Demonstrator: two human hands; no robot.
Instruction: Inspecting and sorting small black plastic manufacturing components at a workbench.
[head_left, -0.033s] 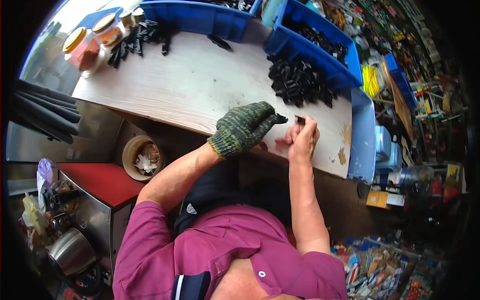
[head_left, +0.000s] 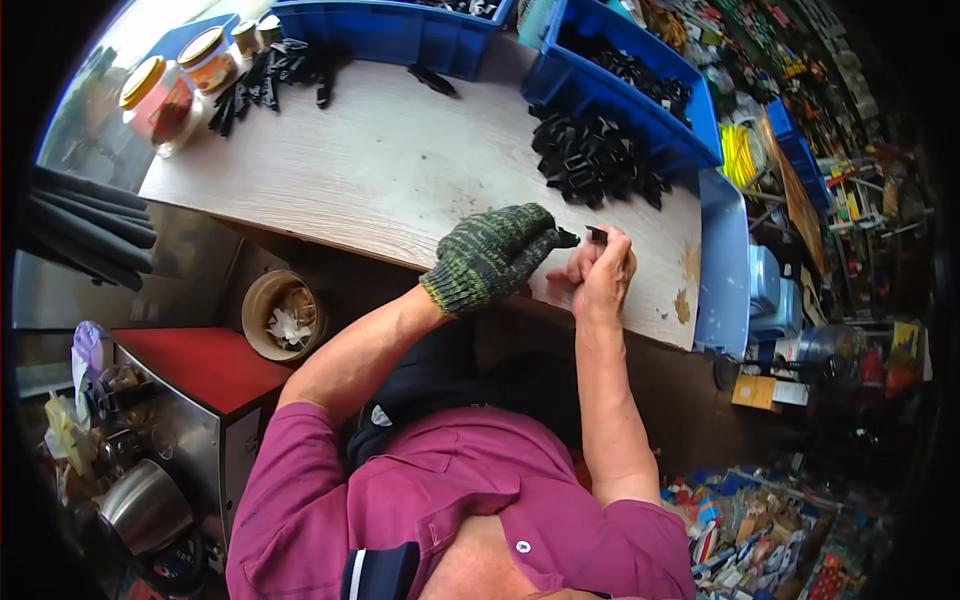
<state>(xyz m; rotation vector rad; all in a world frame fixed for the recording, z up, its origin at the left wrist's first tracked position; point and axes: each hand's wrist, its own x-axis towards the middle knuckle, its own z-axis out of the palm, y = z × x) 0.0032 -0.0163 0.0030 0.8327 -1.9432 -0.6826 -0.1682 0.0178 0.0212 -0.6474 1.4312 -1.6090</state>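
Over at the bench (head_left: 380,170), the gloved left hand (head_left: 490,250) is closed around a small black piece (head_left: 568,238), its tip poking out, probably to leave that end exposed. The bare right hand (head_left: 607,280) pinches a thin dark piece (head_left: 597,235) just beside it, perhaps ungloved for finer feel. A heap of black parts (head_left: 595,155) lies beyond, against the blue bin (head_left: 565,88), presumably for easy reach.

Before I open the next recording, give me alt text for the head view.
A gloved left hand and bare right hand each pinch a small black piece over a pale table. Beyond them, a heap of black pieces lies beside a blue bin.
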